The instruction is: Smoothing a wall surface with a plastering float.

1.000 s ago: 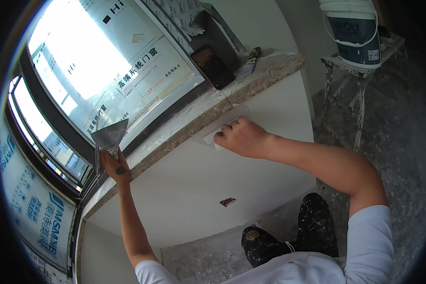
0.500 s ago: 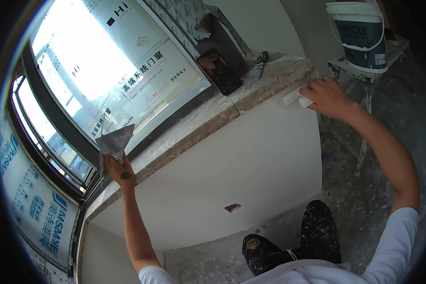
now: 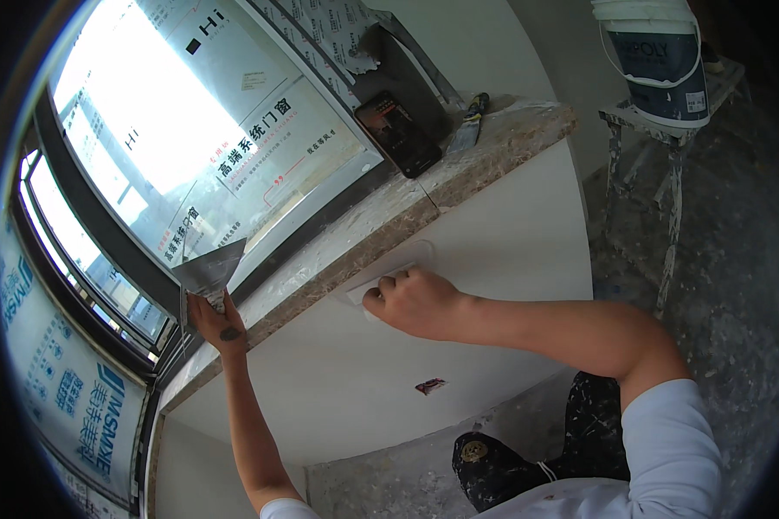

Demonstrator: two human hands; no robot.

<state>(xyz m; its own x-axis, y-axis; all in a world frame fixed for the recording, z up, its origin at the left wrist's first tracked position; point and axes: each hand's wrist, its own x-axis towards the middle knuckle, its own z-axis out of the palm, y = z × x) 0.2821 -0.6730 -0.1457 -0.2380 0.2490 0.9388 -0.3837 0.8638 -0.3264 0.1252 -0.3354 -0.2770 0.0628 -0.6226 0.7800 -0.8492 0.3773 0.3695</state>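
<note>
Grey flared scraper [image 3: 212, 270]; translucent, round-cornered trowel [image 3: 424, 252] against white wall [image 3: 511, 259].

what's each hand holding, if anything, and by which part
Left hand: scraper, by its handle; whether the thin edge beside it is held too is unclear. Right hand: pale trowel, by its back grip.

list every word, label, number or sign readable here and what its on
Wording not copied; print is on:
Window: black and red lettering, smallest print unreadable
Left panel: blue lettering and symbols
Bucket: dark lettering; white label too small to read
Phone screen: too small
</note>
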